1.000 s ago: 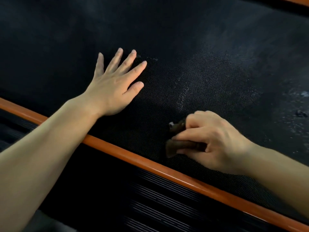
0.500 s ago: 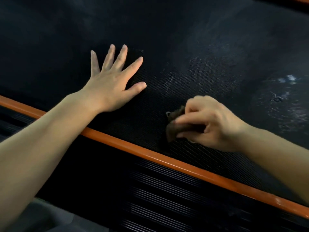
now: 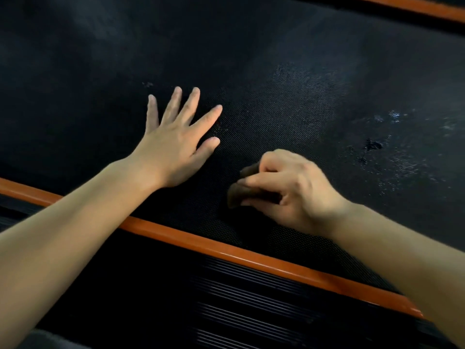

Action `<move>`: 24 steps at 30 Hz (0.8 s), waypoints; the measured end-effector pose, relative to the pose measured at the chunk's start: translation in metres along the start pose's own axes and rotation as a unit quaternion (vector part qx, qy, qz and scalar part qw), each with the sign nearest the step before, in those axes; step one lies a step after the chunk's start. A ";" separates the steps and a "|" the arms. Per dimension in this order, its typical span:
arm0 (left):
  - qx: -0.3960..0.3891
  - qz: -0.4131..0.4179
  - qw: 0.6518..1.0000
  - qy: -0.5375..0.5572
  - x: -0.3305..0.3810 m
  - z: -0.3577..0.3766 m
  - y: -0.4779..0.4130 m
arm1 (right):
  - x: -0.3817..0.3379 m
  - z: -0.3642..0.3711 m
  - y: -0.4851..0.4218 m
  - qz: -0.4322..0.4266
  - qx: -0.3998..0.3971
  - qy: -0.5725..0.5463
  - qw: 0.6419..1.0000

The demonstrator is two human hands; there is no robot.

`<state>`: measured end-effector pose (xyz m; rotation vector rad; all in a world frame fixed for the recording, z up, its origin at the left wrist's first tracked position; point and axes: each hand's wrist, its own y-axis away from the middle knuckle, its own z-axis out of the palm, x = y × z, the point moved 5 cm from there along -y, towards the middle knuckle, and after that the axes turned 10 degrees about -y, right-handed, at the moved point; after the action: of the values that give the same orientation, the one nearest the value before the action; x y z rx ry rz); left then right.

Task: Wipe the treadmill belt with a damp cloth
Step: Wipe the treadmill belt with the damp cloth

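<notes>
Wiping underway: right hand grips cloth on belt; left hand lies flat, fingers spread; smudges at right likely next.

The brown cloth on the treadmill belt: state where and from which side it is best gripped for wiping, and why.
Probably its bunched middle, from above, as the right hand does with fingers curled round the cloth. It is a soft wad lying on the flat belt, so a top grip presses it down and leaves its edge free.
</notes>
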<state>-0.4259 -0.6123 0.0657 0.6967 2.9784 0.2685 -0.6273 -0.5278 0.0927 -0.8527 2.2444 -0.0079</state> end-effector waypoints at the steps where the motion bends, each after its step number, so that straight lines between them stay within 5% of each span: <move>1: -0.001 0.005 1.000 0.001 0.006 -0.001 -0.003 | -0.003 0.003 0.002 -0.004 0.001 -0.005 1.000; 10: 0.003 0.003 1.000 -0.006 0.025 -0.002 -0.009 | 0.024 -0.046 0.068 0.033 -0.027 0.045 0.998; 15: 0.003 0.044 0.999 0.002 0.045 -0.008 -0.027 | 0.065 -0.058 0.009 0.148 0.157 0.109 0.970; 21: 0.003 0.055 0.998 0.005 0.071 -0.014 -0.052 | 0.054 -0.063 0.055 0.106 0.081 0.132 0.982; 24: -0.006 0.069 0.998 0.013 0.092 -0.022 -0.070 | 0.112 -0.113 0.047 0.200 0.180 0.192 0.944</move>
<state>-0.5409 -0.6363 0.0712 0.9053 2.9536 0.3056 -0.7838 -0.5826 0.0938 -0.2000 2.6277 -0.4135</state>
